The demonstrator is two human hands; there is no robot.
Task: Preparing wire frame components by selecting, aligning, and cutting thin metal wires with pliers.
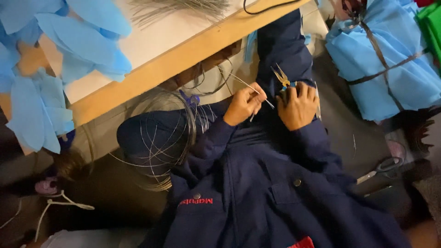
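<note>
Head view looked down on a person in a dark navy work jacket [257,193], seated at a pale bench [174,32] with a light wooden edge [151,76]. The floor below was dark and dim, and little of it could be made out.

Left hand [244,104]: its grip was closed on a thin, straight length of wire [250,86], which ran up and to the left from the fingers. Right hand [298,106]: its grip was clamped on the blue handles of a pair of small pliers [281,77], whose yellowish jaws stood apart and pointed upward. The two hands sat just beside each other over the lap, in front of the bench edge.

A loose coil of thin wire [161,138] lay over the person's knee, left of the left hand. A bundle of straight wires [179,9] lay on the bench top near the upper edge.

Light blue cut fabric pieces [69,50] were spread at the upper left, overlapping the bench. A stack of folded light blue fabric [390,59], tied with a dark strap, stood at the upper right, with green material [432,23] beside it. Scissors [381,170] lay on the dark floor at the right. A white cord [59,202] lay at the lower left.
</note>
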